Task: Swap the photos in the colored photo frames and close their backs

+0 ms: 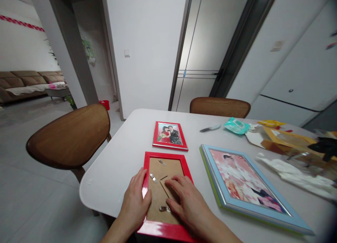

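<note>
A red picture frame (165,158) lies face down on the white table (121,155), its brown backing board and metal clips showing. My left hand (135,199) rests flat on the frame's left edge, fingers stretched out. My right hand (185,201) lies on the backing board with fingers spread, fingertips by the board's fold-out stand. A smaller red frame (170,135) with a photo lies face up just beyond. A large blue frame (247,187) with a photo lies to the right.
Two wooden chairs stand at the table, one on the left (70,139), one at the far side (219,107). A teal wipes pack (236,125), a knife (210,128), yellow packaging (284,139) and white wrapping (297,174) clutter the right side.
</note>
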`<state>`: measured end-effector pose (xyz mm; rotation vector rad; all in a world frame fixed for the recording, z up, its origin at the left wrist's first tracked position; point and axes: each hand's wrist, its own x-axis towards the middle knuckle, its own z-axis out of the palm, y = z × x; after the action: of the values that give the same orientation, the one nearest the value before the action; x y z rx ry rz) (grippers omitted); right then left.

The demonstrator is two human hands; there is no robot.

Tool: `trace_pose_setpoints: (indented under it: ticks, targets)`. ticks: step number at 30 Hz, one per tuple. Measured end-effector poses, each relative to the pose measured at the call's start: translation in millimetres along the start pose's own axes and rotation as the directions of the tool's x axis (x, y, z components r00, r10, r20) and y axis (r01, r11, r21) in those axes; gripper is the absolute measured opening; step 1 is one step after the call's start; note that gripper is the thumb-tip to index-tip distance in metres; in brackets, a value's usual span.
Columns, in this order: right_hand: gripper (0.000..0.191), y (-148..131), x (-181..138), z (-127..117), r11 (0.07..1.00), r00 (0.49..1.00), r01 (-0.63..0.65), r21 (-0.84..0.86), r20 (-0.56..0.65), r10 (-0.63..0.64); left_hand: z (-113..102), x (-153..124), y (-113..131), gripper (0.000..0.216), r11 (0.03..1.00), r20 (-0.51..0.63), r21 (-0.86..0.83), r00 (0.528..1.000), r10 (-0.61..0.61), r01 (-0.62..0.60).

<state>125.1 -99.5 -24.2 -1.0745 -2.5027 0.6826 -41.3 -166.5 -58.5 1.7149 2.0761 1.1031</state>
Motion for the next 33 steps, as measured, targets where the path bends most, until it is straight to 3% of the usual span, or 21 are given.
trace_pose_setpoints:
  ticks: [6,10,13,15,17,20,24,26,28,31,33]
  targets:
    - [0.037,-4,8,-8,0.996,0.998,-0.043,0.073,-0.051,0.047,-2,1,3,0.041,0.997,0.004,-0.061,0.999,-0.053,0.053]
    - [0.036,-18,8,-19,0.998,0.993,0.003,0.067,-0.121,0.005,-8,7,18,0.021,0.952,0.016,-0.288,0.994,-0.104,0.104]
    - [0.032,-24,7,-29,0.989,0.991,0.066,0.132,-0.128,-0.049,-23,14,24,0.020,0.783,0.091,-0.570,0.966,-0.242,0.249]
    - [0.030,-18,5,-34,0.985,0.985,0.061,0.162,-0.168,-0.034,-39,17,17,0.022,0.622,0.177,-0.687,0.917,-0.357,0.375]
    - [0.031,-3,3,-36,0.991,0.971,-0.011,0.130,-0.233,0.041,-60,18,3,0.023,0.518,0.226,-0.725,0.867,-0.444,0.454]
    - [0.038,24,-2,-29,0.986,0.955,-0.167,0.011,-0.247,0.164,-89,15,-27,0.025,0.477,0.264,-0.692,0.805,-0.532,0.542]
    - [0.049,42,-5,-14,0.951,0.947,-0.290,-0.107,-0.173,0.269,-111,13,-63,0.025,0.601,0.229,-0.540,0.790,-0.568,0.589]
    - [0.051,43,-3,-11,0.947,0.946,-0.301,-0.113,-0.163,0.281,-112,14,-77,0.027,0.728,0.141,-0.419,0.831,-0.538,0.543]
    - [0.052,41,1,-13,0.952,0.942,-0.298,-0.076,-0.184,0.280,-109,17,-84,0.036,0.859,-0.021,-0.248,0.883,-0.468,0.449]
    - [0.057,37,3,-22,0.921,0.907,-0.352,0.169,-0.181,0.380,-94,16,-76,0.046,0.960,-0.205,-0.012,0.939,-0.276,0.279]
    - [0.063,32,1,-31,0.766,0.882,-0.384,0.515,-0.041,0.470,-77,11,-53,0.045,0.983,-0.164,-0.027,0.969,-0.185,0.183]
